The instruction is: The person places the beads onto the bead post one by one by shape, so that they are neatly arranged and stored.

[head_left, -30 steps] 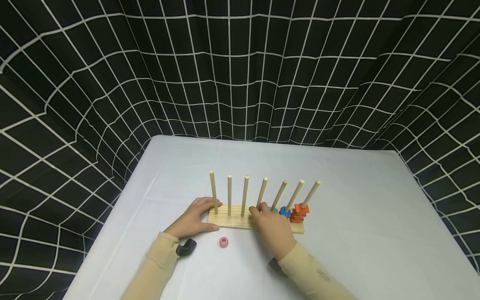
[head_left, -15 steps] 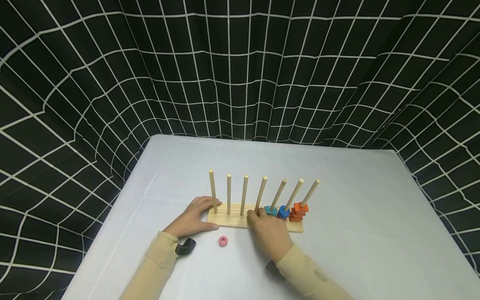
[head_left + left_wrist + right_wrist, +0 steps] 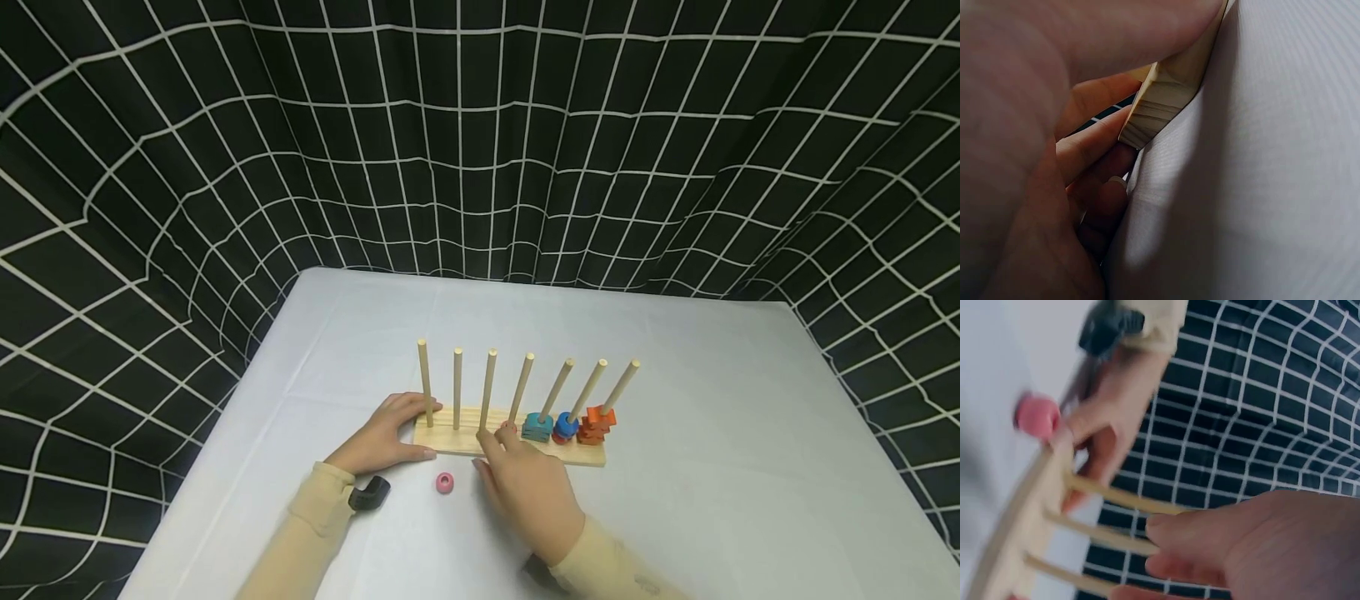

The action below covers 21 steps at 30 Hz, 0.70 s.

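Note:
My left hand holds the left end of a wooden peg board, thumb along its front edge and fingers behind. In the left wrist view, the board's end lies between thumb and fingers. My right hand is over the board's front edge near the middle pegs, its fingers loosely extended and holding nothing. Just beyond its fingertips, a red bead sits low on the fourth peg. A pink bead lies on the table between the hands, in front of the board.
Several tall pegs rise from the board. Its right side carries teal pieces, a blue bead above red, and stacked orange pieces. A white cloth covers the table; a dark gridded curtain surrounds it.
My right hand has drawn back from the fourth peg toward the front left, its fingers loosening. The red bead on that peg has come into sight. My left hand stays on the board.

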Motion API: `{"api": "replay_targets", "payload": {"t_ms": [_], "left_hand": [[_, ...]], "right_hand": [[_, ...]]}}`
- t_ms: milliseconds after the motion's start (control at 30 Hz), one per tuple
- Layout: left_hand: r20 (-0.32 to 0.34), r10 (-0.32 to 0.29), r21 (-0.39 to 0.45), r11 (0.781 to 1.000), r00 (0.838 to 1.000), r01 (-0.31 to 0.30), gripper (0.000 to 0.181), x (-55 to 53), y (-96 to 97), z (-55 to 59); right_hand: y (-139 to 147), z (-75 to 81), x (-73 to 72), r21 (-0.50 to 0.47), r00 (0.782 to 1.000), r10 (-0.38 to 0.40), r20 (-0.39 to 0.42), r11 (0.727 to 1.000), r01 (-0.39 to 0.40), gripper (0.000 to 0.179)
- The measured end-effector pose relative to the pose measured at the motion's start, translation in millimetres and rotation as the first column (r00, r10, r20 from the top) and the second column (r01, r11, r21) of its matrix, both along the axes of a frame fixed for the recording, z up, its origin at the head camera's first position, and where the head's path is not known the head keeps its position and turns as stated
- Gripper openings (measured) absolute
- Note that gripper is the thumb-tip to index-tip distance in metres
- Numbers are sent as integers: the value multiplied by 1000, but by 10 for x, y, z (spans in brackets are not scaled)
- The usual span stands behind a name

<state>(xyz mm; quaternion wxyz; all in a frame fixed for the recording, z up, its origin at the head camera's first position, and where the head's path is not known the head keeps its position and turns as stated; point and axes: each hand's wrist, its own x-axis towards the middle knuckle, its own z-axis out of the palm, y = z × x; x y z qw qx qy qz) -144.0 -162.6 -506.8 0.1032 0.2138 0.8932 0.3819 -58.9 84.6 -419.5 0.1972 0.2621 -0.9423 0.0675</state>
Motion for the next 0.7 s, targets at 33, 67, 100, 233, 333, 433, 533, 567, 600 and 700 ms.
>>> {"api": "replay_targets", "payload": {"t_ms": [33, 67, 100, 233, 333, 433, 533, 567, 600, 700], "left_hand": [[6, 2, 2, 1000, 1000, -2, 69, 3, 1, 6], [14, 5, 1, 1000, 1000, -5, 69, 6, 1, 12], [18, 7, -2, 1000, 1000, -7, 69, 7, 2, 13], [17, 2, -7, 1000, 1000, -2, 69, 12, -1, 8], [14, -2, -3, 1000, 1000, 2, 68, 14, -1, 8], [20, -2, 1, 1000, 1000, 2, 69, 10, 2, 13], [22, -1, -3, 1000, 1000, 1, 69, 7, -1, 12], [21, -2, -2, 1000, 1000, 2, 69, 9, -2, 17], [21, -3, -3, 1000, 1000, 3, 69, 11, -3, 22], [15, -7, 0, 1000, 1000, 7, 69, 19, -4, 34]], "right_hand": [[-24, -22, 13, 1, 999, 33, 28, 999, -33, 31], [-49, -46, 27, 6, 996, 66, 57, 998, -67, 30], [-73, -75, 42, 11, 991, 99, 84, 995, -101, 29], [-154, -207, 94, 49, 961, 228, 158, 970, -238, 25], [-197, -299, 117, 85, 941, 304, 146, 944, -318, 21], [-218, -367, 118, 127, 937, 333, 102, 930, -345, 19], [-225, -401, 100, 155, 941, 330, 74, 928, -338, 20], [-226, -411, 93, 159, 941, 331, 68, 928, -337, 21], [-226, -421, 85, 161, 942, 330, 65, 928, -336, 21], [-227, -454, 63, 182, 940, 336, 61, 922, -341, 21]]}}
